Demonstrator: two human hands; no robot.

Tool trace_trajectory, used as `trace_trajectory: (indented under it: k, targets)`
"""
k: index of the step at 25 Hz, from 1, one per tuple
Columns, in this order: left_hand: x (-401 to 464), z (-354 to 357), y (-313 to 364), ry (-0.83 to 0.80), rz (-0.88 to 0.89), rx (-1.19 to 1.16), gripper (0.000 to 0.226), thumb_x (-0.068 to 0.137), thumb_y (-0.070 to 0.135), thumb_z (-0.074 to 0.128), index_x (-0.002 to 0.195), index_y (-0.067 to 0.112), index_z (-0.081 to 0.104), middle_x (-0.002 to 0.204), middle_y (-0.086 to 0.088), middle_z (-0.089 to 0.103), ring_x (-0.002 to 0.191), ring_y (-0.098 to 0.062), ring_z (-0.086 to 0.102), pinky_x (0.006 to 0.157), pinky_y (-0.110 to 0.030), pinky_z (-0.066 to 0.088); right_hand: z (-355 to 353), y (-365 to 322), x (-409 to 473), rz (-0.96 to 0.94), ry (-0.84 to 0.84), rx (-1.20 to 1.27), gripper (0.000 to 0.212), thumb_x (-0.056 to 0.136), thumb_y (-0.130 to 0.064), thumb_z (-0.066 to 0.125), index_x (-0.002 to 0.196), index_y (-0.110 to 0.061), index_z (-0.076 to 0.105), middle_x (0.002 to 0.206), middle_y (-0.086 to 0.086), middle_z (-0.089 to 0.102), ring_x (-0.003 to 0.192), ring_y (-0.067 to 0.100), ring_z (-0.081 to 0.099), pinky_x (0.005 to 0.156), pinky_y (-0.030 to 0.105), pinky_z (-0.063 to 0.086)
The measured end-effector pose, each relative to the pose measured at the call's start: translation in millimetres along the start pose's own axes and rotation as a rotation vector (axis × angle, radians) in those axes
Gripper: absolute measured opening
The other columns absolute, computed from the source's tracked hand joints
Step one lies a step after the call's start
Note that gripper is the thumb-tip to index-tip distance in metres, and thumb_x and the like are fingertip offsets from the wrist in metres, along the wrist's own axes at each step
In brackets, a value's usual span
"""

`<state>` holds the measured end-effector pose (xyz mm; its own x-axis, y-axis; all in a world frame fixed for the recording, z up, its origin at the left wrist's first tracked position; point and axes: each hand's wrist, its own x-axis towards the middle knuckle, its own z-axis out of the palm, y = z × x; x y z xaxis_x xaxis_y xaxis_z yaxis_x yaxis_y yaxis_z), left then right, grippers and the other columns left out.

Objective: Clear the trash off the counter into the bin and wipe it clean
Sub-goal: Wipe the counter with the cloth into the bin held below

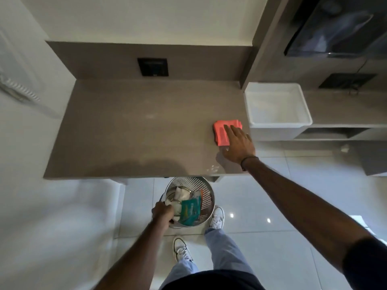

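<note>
Right hand (pixel 238 143) lies flat, fingers spread, on a folded coral cloth (pixel 225 131) at the matte grey table's (pixel 125 126) 3 o'clock. Left hand (pixel 162 213), grip closed on the rim of the round perforated metal bin (pixel 206 197) at 6 o'clock, with crumpled paper and a teal wrapper (pixel 189 212) inside.

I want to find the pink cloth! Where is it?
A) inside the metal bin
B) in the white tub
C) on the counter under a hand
C: the pink cloth lies on the counter with the right hand flat on it.
</note>
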<state>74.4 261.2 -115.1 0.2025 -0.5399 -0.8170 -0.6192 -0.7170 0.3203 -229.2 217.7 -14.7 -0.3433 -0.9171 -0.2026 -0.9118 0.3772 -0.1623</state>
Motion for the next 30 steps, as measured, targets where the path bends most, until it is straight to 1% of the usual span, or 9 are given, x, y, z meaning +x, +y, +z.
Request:
trace_trajectory:
  k: [4,8,12,16,18,20,23,25,30]
  targets:
    - [11.6,1.3,10.2,0.010,-0.016,0.053,0.040,0.094,0.014,0.060,0.130,-0.004,0.062,0.129,-0.030,0.066,0.111,-0.043,0.072,0.085,-0.052,0.065,11.7,9.7,43.5,-0.092,-0.211,-0.214,0.081,0.085,-0.031,0.071,0.155,-0.021,0.032,0.159,0.009,0.034,0.146,0.034,0.035,0.117,0.052,0.035]
    - [8.8,5.0,16.5,0.015,-0.043,0.000,0.035,0.096,0.020,0.061,0.122,-0.004,0.064,0.125,-0.029,0.066,0.102,-0.043,0.074,0.070,-0.053,0.067,20.8,18.0,42.6,-0.115,-0.057,-0.235,0.051,0.088,-0.019,0.064,0.138,-0.019,0.056,0.139,0.011,0.057,0.123,0.039,0.054,0.091,0.044,0.052]
    - [6.7,10.4,19.2,-0.043,-0.061,-0.103,0.025,0.096,0.010,0.062,0.118,-0.003,0.065,0.118,-0.025,0.065,0.093,-0.040,0.072,0.038,-0.032,0.057,38.1,5.5,-18.1,-0.124,0.049,-0.156,0.036,0.080,-0.013,0.068,0.116,-0.016,0.073,0.113,0.011,0.074,0.100,0.042,0.067,0.077,0.044,0.055]
    - [5.6,10.7,19.1,-0.064,-0.064,-0.155,0.021,0.097,0.010,0.064,0.114,-0.002,0.067,0.121,-0.028,0.068,0.098,-0.043,0.075,0.041,-0.033,0.059,47.7,-43.0,-72.9,-0.335,-0.054,0.048,0.041,0.084,-0.027,0.040,0.108,-0.023,0.074,0.104,0.003,0.077,0.090,0.033,0.071,0.076,0.040,0.058]
    - [7.0,10.5,20.2,-0.054,-0.036,-0.154,0.022,0.096,0.009,0.063,0.115,-0.003,0.068,0.120,-0.028,0.069,0.098,-0.044,0.075,0.054,-0.043,0.065,38.9,-55.3,-75.4,-0.261,-0.115,0.277,0.038,0.085,-0.041,0.043,0.099,-0.027,0.075,0.092,-0.003,0.078,0.078,0.023,0.072,0.069,0.034,0.060]
    - [7.5,8.6,20.5,-0.040,-0.028,-0.150,0.023,0.095,0.006,0.061,0.114,-0.004,0.069,0.119,-0.028,0.070,0.097,-0.045,0.075,0.062,-0.050,0.066,23.8,-50.2,-62.0,-0.130,-0.071,0.410,0.024,0.089,-0.035,0.057,0.102,-0.030,0.076,0.091,-0.005,0.080,0.076,0.019,0.072,0.067,0.031,0.061]
    - [8.0,6.1,19.2,-0.048,-0.009,-0.128,0.026,0.095,-0.001,0.055,0.117,-0.004,0.068,0.119,-0.028,0.070,0.096,-0.044,0.075,0.049,-0.041,0.064,-10.1,-15.0,-28.3,0.059,0.261,0.428,0.034,0.085,-0.027,0.051,0.106,-0.025,0.078,0.093,0.001,0.079,0.076,0.026,0.072,0.060,0.025,0.051]
    - [5.6,5.9,17.6,-0.054,-0.005,-0.110,0.026,0.095,-0.003,0.054,0.117,-0.003,0.066,0.120,-0.028,0.070,0.096,-0.043,0.076,0.041,-0.033,0.059,-22.9,10.0,-7.5,0.135,0.325,0.304,0.035,0.088,-0.035,0.050,0.105,-0.021,0.078,0.094,0.006,0.075,0.080,0.030,0.070,0.058,0.021,0.040]
    - [0.7,2.7,13.4,-0.052,-0.006,-0.096,0.020,0.094,-0.001,0.056,0.111,-0.002,0.065,0.117,-0.028,0.069,0.094,-0.043,0.076,0.040,-0.033,0.058,15.8,-18.6,-32.8,0.013,-0.036,0.067,0.022,0.077,-0.025,0.063,0.096,-0.028,0.075,0.105,0.001,0.073,0.093,0.032,0.072,0.075,0.030,0.055]
